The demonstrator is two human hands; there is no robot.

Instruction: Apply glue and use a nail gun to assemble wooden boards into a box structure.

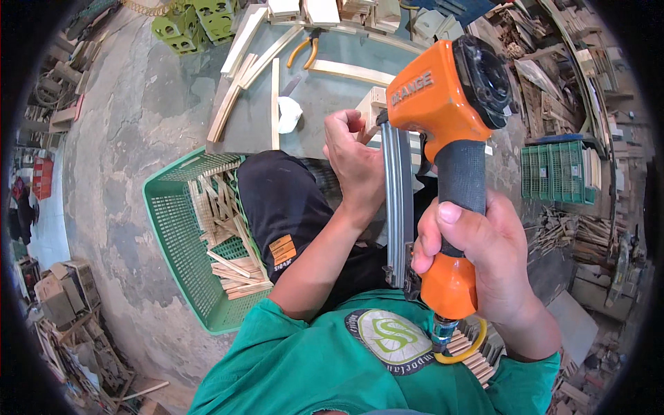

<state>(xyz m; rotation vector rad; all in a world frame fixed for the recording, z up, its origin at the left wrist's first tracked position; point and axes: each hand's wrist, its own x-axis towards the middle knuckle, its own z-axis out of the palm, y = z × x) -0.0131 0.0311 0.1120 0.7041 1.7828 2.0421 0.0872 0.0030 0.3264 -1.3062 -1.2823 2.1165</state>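
Observation:
My right hand (pixel 487 256) is wrapped round the black grip of an orange pneumatic nail gun (pixel 432 104), held upright in front of my chest. Its long grey magazine (pixel 397 200) points down along the left side, and a yellow air hose (pixel 476 346) joins at the bottom. Beyond the gun's nose is a pale wooden piece (pixel 372 104) with small dark holes, partly hidden by the tool. My left hand (pixel 354 162) is closed, its curled fingers and thumb at that piece's near left side; the exact grip is partly hidden.
Wooden strips (pixel 275 104), pliers with orange handles (pixel 304 52) and a white wad (pixel 289 115) lie on the grey worktable (pixel 315 100). Beside my left leg stands a green basket (pixel 176 242) of wood sticks. Green crates (pixel 557 169) and scrap wood are at the right.

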